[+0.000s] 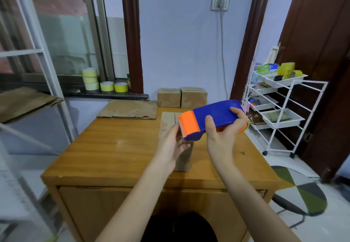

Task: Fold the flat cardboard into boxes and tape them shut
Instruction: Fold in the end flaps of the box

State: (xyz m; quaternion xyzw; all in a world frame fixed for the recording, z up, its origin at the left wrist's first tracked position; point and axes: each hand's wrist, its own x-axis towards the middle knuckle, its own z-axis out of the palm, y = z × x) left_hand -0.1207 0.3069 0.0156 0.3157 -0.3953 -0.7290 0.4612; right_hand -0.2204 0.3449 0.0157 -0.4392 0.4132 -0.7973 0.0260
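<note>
- The right hand (pixel 221 137) is clenched round the blue tape dispenser (pixel 214 117), thumb up across its near side, fingers wrapped over the far end; the forearm rises from the lower right.
- The dispenser is held in the air, tilted, its orange toothed end (pixel 187 125) pointing down toward the left hand.
- The left hand (pixel 173 145) is loose and half spread, fingertips at the toothed edge; whether they pinch any tape I cannot tell.
- Under both hands a folded cardboard box (pixel 181 158) stands on the wooden counter (pixel 113 147); the hands and dispenser hide most of its top.
- Beyond the hands, two closed boxes (pixel 181 97) sit side by side at the counter's far edge.
- To the left of those, a sheet of flat cardboard (pixel 128 110) overhangs the far edge.
- Further left, tape rolls (pixel 105 82) stand on the window sill.
- To the right of the hands a white wire cart (pixel 280 109) holds small items too blurred to name.
</note>
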